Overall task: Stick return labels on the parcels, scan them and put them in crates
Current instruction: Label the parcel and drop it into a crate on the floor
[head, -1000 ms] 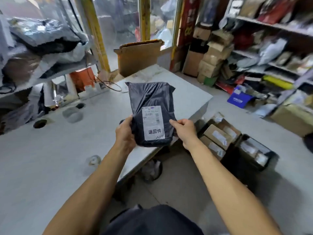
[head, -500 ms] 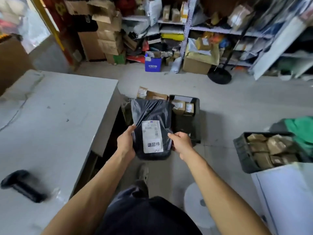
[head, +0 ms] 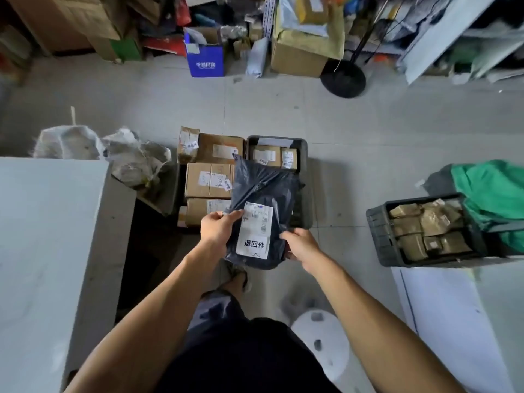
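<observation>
The black poly-bag parcel [head: 263,194] was held upright in mid-air above the floor crates, its white return label [head: 254,231] facing the camera and lying flat on the lower front. The left hand [head: 218,226] pinched the bag's left edge beside the label's top corner; the right hand [head: 302,245] gripped the lower right edge with curled fingers. Directly behind and below stood the dark crate [head: 304,154], holding two small labelled boxes at its far end — the near part appeared free. Cardboard boxes [head: 209,180] sat stacked just to its left. A second black crate [head: 380,231], well apart to the right, looked full of tan packets. Judgement: the step in hand was placing. It should go well if the parcel is lowered label-up into the near part — not dropped onto the boxes.
</observation>
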`<state>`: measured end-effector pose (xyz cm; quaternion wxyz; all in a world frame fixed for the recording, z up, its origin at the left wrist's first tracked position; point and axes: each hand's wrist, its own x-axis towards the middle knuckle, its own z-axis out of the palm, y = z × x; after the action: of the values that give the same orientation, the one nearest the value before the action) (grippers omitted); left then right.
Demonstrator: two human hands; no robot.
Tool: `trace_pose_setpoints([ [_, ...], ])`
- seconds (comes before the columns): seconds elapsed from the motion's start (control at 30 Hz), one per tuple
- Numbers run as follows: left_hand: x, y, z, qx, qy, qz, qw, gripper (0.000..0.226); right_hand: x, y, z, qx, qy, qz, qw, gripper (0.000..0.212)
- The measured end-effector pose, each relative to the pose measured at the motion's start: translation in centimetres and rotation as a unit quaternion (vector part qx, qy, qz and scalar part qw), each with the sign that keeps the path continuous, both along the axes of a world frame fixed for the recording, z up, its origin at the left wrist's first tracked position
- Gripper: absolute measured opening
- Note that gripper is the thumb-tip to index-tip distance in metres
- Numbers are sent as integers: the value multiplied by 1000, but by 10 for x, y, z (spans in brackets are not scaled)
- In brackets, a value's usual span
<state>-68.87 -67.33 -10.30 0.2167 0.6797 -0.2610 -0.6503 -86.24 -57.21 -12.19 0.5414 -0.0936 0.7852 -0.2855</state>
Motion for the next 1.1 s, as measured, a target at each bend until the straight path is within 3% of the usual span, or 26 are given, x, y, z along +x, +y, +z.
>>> trace_pose_setpoints([
  [0.23, -77, -104, -39, -18, -68, -160, 985, 38, -51, -56, -40, 40, -72, 19, 996, 8],
  [0.33, -111, -141, -77, -19, -101, -234, 967, 34, -75, -78, -74, 20, -124, -73, 989, 36],
  [0.43, -144, -177, -134, -17, -124, -306, 944, 34, -105, -107, -133, -17, -191, -186, 964, 43],
  [0.53, -176, -212, -216, -28, -137, -371, 918, 32, -134, -145, -214, 24, -222, -243, 944, 59],
  [0.67, -220, -253, -343, -67, -168, -416, 891, 32, -163, -179, -344, 60, -191, -287, 937, 22],
  [0.83, -269, -289, -457, -131, -224, -474, 841, 31, -187, -211, -462, 31, -165, -339, 926, 12],
  [0.93, -286, -312, -491, -169, -238, -475, 830, 29, -201, -234, -496, -13, -160, -362, 918, 4],
  [1.1, -320, -376, -502, -279, -262, -466, 798, 24, -223, -308, -522, -92, -191, -402, 891, 7],
])
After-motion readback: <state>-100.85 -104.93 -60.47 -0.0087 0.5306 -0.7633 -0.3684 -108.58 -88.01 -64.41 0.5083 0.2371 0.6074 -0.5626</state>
